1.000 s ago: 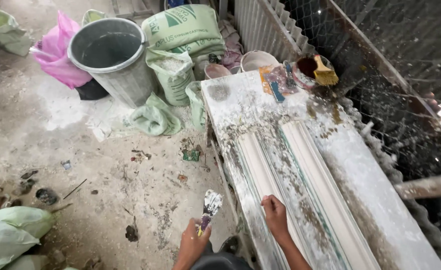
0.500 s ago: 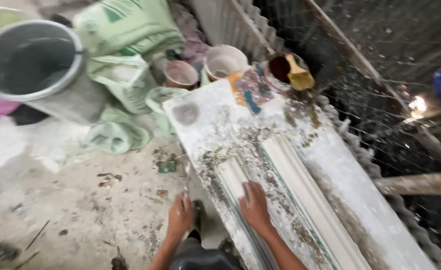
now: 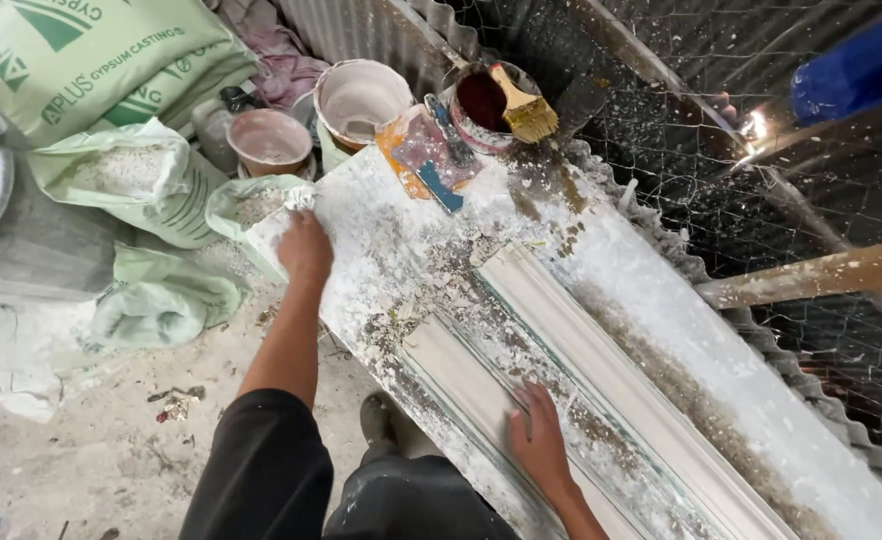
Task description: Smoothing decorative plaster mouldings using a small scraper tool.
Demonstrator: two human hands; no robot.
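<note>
While flat, right hand (image 3: 539, 442) on moulding (image 3: 458, 372)

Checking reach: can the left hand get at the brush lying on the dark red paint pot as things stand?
Probably yes: the left hand rests at the board's near corner, and only the flat orange scraps lie between it and the brush; a stretch, though.

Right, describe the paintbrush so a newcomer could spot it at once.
Start at the long white-spattered table and follow it to its far end, where several round tubs stand. The paintbrush lies across the rim of the tub holding dark red liquid. Its yellow bristles set it apart; the neighbouring tubs are pale and carry no brush.
</note>
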